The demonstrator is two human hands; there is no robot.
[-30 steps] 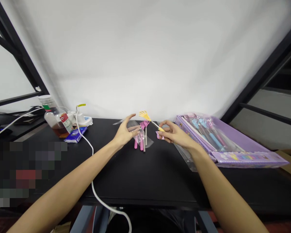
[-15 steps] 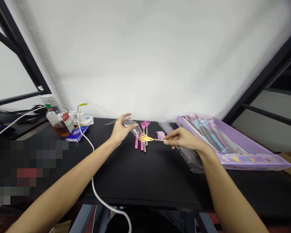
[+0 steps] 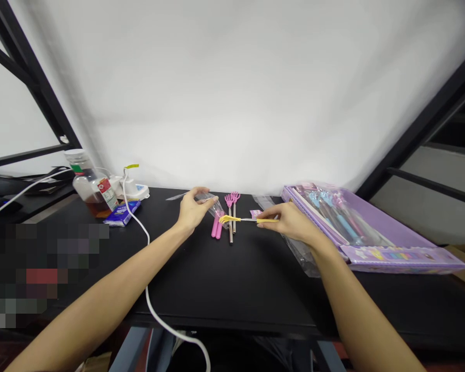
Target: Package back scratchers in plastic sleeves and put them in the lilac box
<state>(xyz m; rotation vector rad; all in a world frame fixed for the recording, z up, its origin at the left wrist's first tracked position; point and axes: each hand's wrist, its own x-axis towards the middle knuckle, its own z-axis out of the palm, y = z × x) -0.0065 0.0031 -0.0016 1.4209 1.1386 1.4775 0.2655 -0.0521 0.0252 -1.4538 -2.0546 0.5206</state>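
My right hand (image 3: 289, 219) grips a yellow back scratcher (image 3: 248, 220) by its handle. The scratcher's hand-shaped head points left, towards my left hand. Pinched in my left hand (image 3: 194, 209) is a clear plastic sleeve (image 3: 213, 202), which hangs down to the right beside the yellow head. Two pink handles (image 3: 216, 227) show at the sleeve's lower end; whether they lie inside it or under it I cannot tell. Just behind the yellow head, two pink hand-shaped scratcher heads on metal rods (image 3: 232, 202) lie on the black table (image 3: 225, 289).
On the right, a purple display box (image 3: 403, 217) holds several wrapped scratchers. Flat clear wrappers (image 3: 302, 256) and a small pink packet (image 3: 254, 213) lie near my right hand. A jar (image 3: 95, 186), blue packet (image 3: 122, 213), power strip (image 3: 141, 192) and white cable (image 3: 149, 294) are left.
The yellow scratcher has turned so its head shows edge-on, and its yellow handle now shows. The pink handles have shifted slightly left and closer together. My left hand keeps hold of the sleeve.
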